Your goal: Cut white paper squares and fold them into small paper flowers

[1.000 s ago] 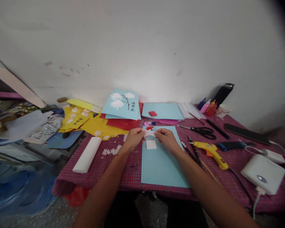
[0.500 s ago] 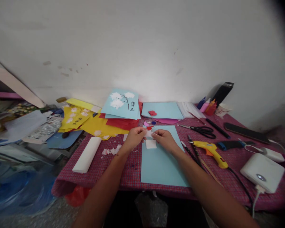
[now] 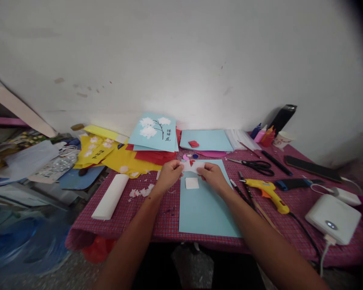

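Observation:
My left hand [image 3: 173, 172] pinches a small piece of thin white paper [image 3: 186, 165] by its outer side. Opposite it, my right hand [image 3: 211, 174] pinches another part of white paper [image 3: 197, 166]. A V-shaped gap shows between the two parts; whether they still join at the bottom I cannot tell. Both hands are over the top of a light blue sheet [image 3: 205, 213]. Just below the fingers a white paper square [image 3: 192, 183] lies on that sheet. Red paper bits [image 3: 192, 162] show behind the gap.
Left of my arms lie a white paper roll [image 3: 110, 196] and torn white scraps [image 3: 141, 191]. To the right are black scissors [image 3: 255, 165], a yellow glue gun [image 3: 268, 191] and a white power bank [image 3: 334, 219]. A blue card with white flowers [image 3: 154, 132] leans at the back.
My hands have moved slightly apart. The white paper, which looked like one piece between the fingers, now shows a gap down its middle.

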`<state>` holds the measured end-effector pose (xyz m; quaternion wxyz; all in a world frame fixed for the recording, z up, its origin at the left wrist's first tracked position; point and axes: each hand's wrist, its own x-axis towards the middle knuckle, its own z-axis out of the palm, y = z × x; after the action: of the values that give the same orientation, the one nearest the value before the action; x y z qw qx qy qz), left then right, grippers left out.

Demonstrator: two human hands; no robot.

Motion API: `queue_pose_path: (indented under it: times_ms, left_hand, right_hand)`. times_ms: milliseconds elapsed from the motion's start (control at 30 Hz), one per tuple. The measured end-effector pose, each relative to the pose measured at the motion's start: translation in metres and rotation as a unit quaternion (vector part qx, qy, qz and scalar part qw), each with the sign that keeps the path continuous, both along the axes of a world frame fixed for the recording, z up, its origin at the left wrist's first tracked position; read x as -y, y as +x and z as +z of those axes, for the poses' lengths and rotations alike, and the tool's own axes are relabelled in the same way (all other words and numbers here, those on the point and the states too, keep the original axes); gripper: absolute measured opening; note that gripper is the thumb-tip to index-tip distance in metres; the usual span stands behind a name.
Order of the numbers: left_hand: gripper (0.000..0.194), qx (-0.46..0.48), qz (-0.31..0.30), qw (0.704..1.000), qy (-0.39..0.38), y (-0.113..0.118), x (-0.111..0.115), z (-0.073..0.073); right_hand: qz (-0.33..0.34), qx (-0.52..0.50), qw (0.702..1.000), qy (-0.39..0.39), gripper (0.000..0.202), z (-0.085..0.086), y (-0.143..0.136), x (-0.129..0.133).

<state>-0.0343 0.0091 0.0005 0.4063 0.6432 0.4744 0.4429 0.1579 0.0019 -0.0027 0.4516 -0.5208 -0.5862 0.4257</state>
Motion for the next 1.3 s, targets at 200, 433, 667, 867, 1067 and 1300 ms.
queue_pose_path:
  times_ms: [200,433,667,867,1067,1300]
  left_hand:
    - [0.019,-0.046,0.086,0.995,0.009,-0.021,-0.006,0.005]
    - [0.019,-0.267,0.115,0.957,0.002,-0.044,-0.012,0.011]
    - [0.027,-0.441,0.188,0.877,-0.009,-0.052,-0.012,0.010]
    - [0.037,-0.322,0.262,0.904,0.096,-0.050,-0.017,0.010]
    - [0.028,-0.187,0.293,0.927,0.141,-0.046,-0.020,0.010]
    - [0.023,-0.118,0.208,0.959,0.155,-0.026,-0.013,0.005]
  right_hand:
    - [-0.037,0.031,0.999,0.007,0.021,-0.007,0.003,-0.004]
    - [-0.026,0.088,0.995,0.033,0.022,-0.006,-0.002,-0.001]
    - [-0.012,0.217,0.968,0.123,0.028,-0.008,-0.008,0.004]
    - [-0.001,0.403,0.893,0.201,0.024,0.016,-0.046,-0.005]
    - [0.147,0.515,0.823,0.187,0.024,0.031,-0.082,-0.004]
    - [0.132,0.421,0.883,0.163,0.018,0.023,-0.006,-0.005]
